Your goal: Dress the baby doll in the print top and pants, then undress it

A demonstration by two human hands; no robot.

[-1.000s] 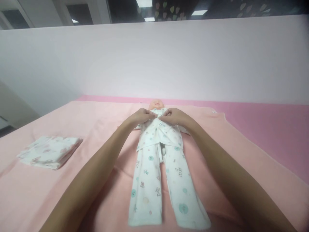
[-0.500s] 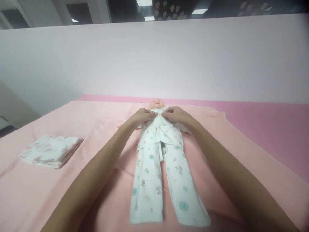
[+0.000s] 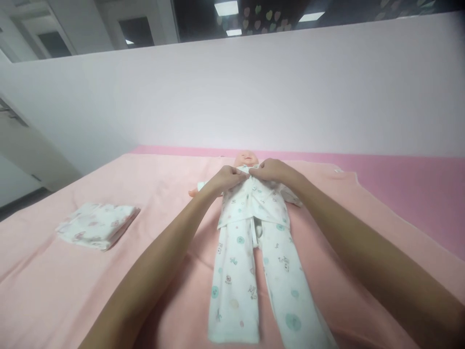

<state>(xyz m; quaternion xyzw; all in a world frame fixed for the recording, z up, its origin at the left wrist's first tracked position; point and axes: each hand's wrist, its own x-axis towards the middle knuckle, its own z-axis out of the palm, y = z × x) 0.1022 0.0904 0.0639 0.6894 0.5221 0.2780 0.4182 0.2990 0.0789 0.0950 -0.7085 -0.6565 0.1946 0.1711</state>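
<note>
A baby doll [image 3: 247,158] lies on its back, head away from me, dressed in a white printed jacket [image 3: 238,206] and matching trousers [image 3: 234,281]. My left hand [image 3: 229,178] pinches the jacket's front edge near the neck. Close beside it, my right hand [image 3: 271,170] has its fingers pinched on the other side of the same opening. Below my fingers a fastened button [image 3: 255,188] shows on the chest. Whatever small fastening lies between my fingertips is too small to make out. One doll hand [image 3: 193,193] sticks out from its sleeve on the left.
A folded white printed cloth [image 3: 96,225] lies to the left on the pink blanket [image 3: 163,203]. Behind the doll rises a white partition wall [image 3: 254,97]. A brighter pink surface [image 3: 410,189] shows at the right, and a door [image 3: 25,140] stands at the far left.
The view has shifted, so everything appears a little further right. My hands stay at the jacket's neck opening, the right fingertips slightly higher than the left. The doll lies as before.
</note>
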